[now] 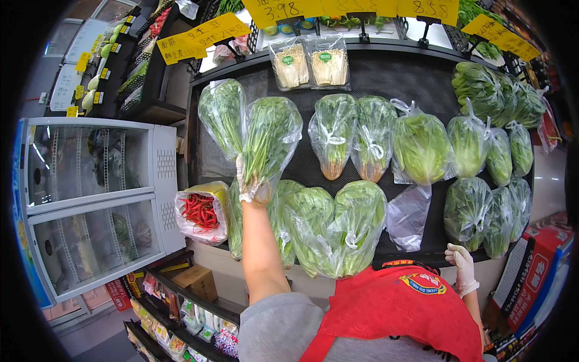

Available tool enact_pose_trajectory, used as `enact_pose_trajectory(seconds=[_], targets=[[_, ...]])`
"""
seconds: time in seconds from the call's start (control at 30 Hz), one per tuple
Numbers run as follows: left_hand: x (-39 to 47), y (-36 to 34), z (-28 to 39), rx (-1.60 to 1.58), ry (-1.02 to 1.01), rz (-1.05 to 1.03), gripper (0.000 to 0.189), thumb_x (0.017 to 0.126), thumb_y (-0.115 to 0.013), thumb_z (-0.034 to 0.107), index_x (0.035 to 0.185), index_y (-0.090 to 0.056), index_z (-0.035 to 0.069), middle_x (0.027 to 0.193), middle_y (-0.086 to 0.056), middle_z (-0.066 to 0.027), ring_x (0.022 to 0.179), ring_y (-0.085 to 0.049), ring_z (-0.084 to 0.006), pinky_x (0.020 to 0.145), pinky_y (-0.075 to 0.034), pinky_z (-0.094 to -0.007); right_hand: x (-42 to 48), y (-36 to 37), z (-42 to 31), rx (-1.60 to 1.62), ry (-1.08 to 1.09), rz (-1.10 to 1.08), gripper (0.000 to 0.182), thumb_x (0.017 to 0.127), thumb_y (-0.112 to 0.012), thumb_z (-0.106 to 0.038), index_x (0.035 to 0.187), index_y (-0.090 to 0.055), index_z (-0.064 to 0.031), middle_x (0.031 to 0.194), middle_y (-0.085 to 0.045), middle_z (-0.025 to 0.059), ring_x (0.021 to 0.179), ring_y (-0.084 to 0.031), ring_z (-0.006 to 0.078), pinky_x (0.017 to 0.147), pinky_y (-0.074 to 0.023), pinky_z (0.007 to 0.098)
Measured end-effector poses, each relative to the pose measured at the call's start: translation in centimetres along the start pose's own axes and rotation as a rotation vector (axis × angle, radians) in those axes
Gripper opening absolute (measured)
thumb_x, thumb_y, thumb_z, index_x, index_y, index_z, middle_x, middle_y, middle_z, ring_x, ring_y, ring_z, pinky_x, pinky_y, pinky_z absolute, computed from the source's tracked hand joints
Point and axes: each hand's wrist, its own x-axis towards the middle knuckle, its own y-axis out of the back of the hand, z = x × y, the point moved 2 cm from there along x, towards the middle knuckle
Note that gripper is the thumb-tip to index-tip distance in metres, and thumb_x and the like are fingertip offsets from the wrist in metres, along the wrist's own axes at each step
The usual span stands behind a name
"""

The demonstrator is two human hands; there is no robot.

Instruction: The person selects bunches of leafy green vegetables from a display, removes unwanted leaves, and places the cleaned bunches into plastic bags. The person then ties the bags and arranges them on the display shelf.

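My left hand (pixel 245 183), in a whitish glove, grips the stem end of a clear bag of leafy greens (pixel 273 131). The bag is over the left part of the black display stand (pixel 420 68), its leaves pointing away from me. Another bag of greens (pixel 221 115) is just left of it, partly overlapped. Gloved too, my right hand (pixel 462 267) hangs by the stand's near edge with curled fingers and nothing visible in them. Nearest to it is a bag of dark greens (pixel 468 212). An empty-looking plastic bag (pixel 410 217) lies flat on the stand.
Two enoki mushroom packs (pixel 310 63) lie at the back. Bagged lettuce (pixel 423 147), root-on greens (pixel 334 135) and leafy bundles (pixel 357 226) fill rows. Red chillies (pixel 199 211) sit at the left corner. Price signs (pixel 285 11) line the back; a glass-door fridge (pixel 95 203) stands left.
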Motion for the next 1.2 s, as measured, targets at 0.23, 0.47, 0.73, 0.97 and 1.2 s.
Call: enact_pose_trajectory(seconds=[0.23, 0.47, 0.73, 0.97, 1.2], targets=[[0.4, 0.1, 0.5, -0.148, 0.231, 0.045, 0.049, 0.094, -0.055, 0.044, 0.125, -0.06, 0.007, 0.128, -0.061, -0.0127, 0.121, -0.056, -0.0278, 0.104, -0.043, -0.0449, -0.2, 0.5, 0.4, 0.01, 0.004, 0.007, 0.034, 0.096, -0.056, -0.021, 0.121, -0.06, 0.0023, 0.097, -0.064, 0.0039, 0.083, -0.056, 0.0076, 0.077, -0.0445, 0.0221], [8.3, 2.0, 1.6, 0.743, -0.185, 0.035, 0.034, 0.087, -0.07, 0.012, 0.118, -0.062, 0.002, 0.102, -0.069, -0.0084, 0.09, -0.064, -0.0151, 0.077, -0.052, -0.0315, 0.2, 0.6, 1.0, 0.016, -0.031, 0.008, 0.037, 0.096, -0.055, -0.023, 0.123, -0.06, 0.0022, 0.101, -0.066, 0.0062, 0.087, -0.058, 0.0106, 0.082, -0.0463, 0.0249], [5.9, -0.1, -7.6, 2.279, 0.084, 0.09, 0.041, 0.082, -0.069, 0.044, 0.104, -0.074, 0.01, 0.146, -0.043, -0.0161, 0.13, -0.044, -0.033, 0.102, -0.041, -0.0474, 0.5, -0.5, 0.3, -0.075, -0.011, -0.075, 0.039, 0.098, -0.052, -0.024, 0.127, -0.058, 0.0016, 0.109, -0.065, 0.0061, 0.093, -0.058, 0.0102, 0.086, -0.0453, 0.0261], [3.5, -1.1, -11.7, 2.126, -0.057, 0.365, 0.048, 0.086, -0.062, 0.049, 0.103, -0.075, 0.006, 0.144, -0.047, -0.0139, 0.137, -0.035, -0.0339, 0.11, -0.031, -0.0502, 0.7, -0.9, -0.7, -0.152, -0.012, -0.125, 0.041, 0.099, -0.051, -0.026, 0.128, -0.057, 0.0018, 0.109, -0.065, 0.0059, 0.093, -0.059, 0.0097, 0.087, -0.0442, 0.0252], [-1.1, -6.0, -8.5, 2.033, -0.212, 0.164, 0.063, 0.083, -0.069, 0.05, 0.13, -0.057, 0.011, 0.148, -0.04, -0.0164, 0.137, -0.036, -0.0357, 0.11, -0.033, -0.049, 1.1, -0.8, -0.9, -0.118, -0.025, -0.177, 0.038, 0.098, -0.051, -0.019, 0.128, -0.056, 0.0029, 0.111, -0.063, 0.0076, 0.095, -0.058, 0.0115, 0.089, -0.045, 0.0256]])
